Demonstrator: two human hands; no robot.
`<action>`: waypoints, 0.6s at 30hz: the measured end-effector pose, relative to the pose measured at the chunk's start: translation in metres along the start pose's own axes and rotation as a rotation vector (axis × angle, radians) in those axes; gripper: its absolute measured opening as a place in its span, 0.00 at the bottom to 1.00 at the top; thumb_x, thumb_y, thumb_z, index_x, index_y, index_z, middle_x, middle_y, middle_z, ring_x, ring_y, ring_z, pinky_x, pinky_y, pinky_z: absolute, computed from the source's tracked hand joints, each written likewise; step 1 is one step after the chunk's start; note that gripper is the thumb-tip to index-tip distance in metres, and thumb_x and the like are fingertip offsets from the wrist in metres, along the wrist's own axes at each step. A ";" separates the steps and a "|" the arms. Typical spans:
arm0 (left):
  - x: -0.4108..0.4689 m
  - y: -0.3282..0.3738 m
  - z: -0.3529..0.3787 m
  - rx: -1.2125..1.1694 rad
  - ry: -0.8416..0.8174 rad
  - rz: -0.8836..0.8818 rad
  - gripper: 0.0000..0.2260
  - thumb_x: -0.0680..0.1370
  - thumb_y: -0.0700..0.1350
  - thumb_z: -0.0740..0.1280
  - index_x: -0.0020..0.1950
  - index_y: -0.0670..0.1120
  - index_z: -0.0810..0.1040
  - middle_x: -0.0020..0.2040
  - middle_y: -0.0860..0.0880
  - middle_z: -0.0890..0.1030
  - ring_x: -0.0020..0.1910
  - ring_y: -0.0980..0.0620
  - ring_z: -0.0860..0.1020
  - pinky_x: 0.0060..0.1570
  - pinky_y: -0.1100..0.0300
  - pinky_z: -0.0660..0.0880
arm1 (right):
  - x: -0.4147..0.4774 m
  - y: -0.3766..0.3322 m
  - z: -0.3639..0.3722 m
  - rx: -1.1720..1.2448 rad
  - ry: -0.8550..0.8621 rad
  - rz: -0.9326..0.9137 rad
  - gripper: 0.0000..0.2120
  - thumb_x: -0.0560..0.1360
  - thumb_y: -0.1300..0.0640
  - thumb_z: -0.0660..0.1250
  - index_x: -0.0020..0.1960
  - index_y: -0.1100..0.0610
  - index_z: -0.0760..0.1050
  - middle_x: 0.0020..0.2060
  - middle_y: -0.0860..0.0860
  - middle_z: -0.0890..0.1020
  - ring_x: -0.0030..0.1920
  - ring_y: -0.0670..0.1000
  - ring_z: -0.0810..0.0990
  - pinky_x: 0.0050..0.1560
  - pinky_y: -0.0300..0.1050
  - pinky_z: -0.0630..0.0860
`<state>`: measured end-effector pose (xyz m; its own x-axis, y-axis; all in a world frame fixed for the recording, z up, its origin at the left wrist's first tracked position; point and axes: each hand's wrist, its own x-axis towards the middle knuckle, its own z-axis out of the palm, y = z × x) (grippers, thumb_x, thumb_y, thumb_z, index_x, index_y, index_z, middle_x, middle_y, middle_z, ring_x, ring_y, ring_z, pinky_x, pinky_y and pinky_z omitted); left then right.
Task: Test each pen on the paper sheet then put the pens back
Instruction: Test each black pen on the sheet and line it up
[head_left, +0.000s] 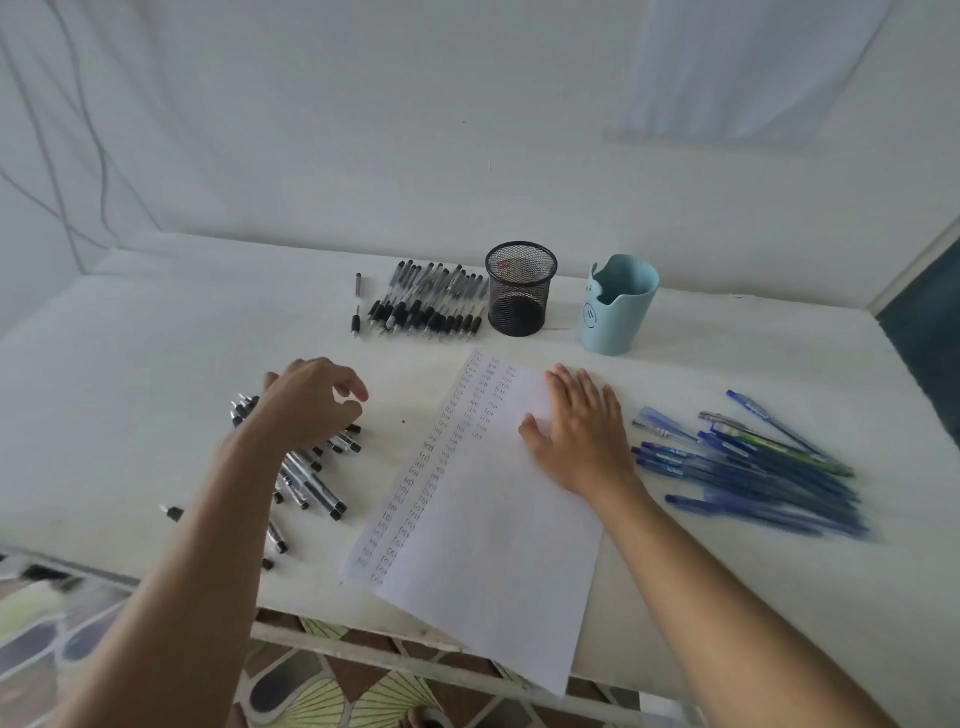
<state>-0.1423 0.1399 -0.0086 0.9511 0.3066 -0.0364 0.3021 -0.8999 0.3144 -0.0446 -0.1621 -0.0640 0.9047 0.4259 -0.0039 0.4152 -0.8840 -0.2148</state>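
A white paper sheet (493, 519) with columns of small written marks lies on the table, its near corner hanging over the front edge. My right hand (584, 431) presses flat on the sheet, fingers straight. My left hand (311, 400) hovers over a loose pile of black pens (311, 483) at the left, fingers loosely curled, holding nothing that I can see. A neat row of black pens (426, 301) lies at the back. Several blue pens (753, 467) lie at the right.
A black mesh pen cup (521, 288) and a light blue cup (618, 306) stand behind the sheet. One black pen (357, 306) lies alone left of the back row. The white table (156, 364) ends at a wall behind; patterned floor shows below its front edge.
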 end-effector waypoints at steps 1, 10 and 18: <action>-0.005 -0.001 -0.002 0.040 -0.017 -0.028 0.09 0.75 0.46 0.68 0.51 0.60 0.81 0.49 0.57 0.77 0.56 0.51 0.72 0.55 0.52 0.62 | 0.000 0.000 0.000 -0.002 0.003 -0.001 0.41 0.73 0.37 0.41 0.81 0.56 0.53 0.81 0.51 0.54 0.80 0.53 0.49 0.78 0.56 0.43; -0.006 -0.002 0.009 0.121 0.011 -0.062 0.17 0.73 0.32 0.65 0.54 0.51 0.84 0.56 0.50 0.83 0.55 0.48 0.78 0.56 0.52 0.74 | -0.001 -0.002 -0.002 -0.002 0.021 -0.001 0.39 0.74 0.39 0.46 0.80 0.57 0.55 0.80 0.52 0.56 0.80 0.55 0.51 0.79 0.57 0.45; -0.007 0.019 0.023 -0.126 0.351 0.396 0.08 0.82 0.43 0.63 0.61 0.48 0.77 0.54 0.49 0.82 0.54 0.46 0.79 0.60 0.44 0.69 | -0.002 -0.002 -0.004 -0.013 0.004 -0.004 0.39 0.74 0.38 0.44 0.81 0.57 0.52 0.81 0.52 0.54 0.80 0.54 0.50 0.79 0.56 0.44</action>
<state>-0.1419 0.1131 -0.0246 0.9058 0.0561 0.4200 -0.1056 -0.9300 0.3521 -0.0471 -0.1624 -0.0601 0.9033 0.4289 0.0011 0.4202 -0.8845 -0.2025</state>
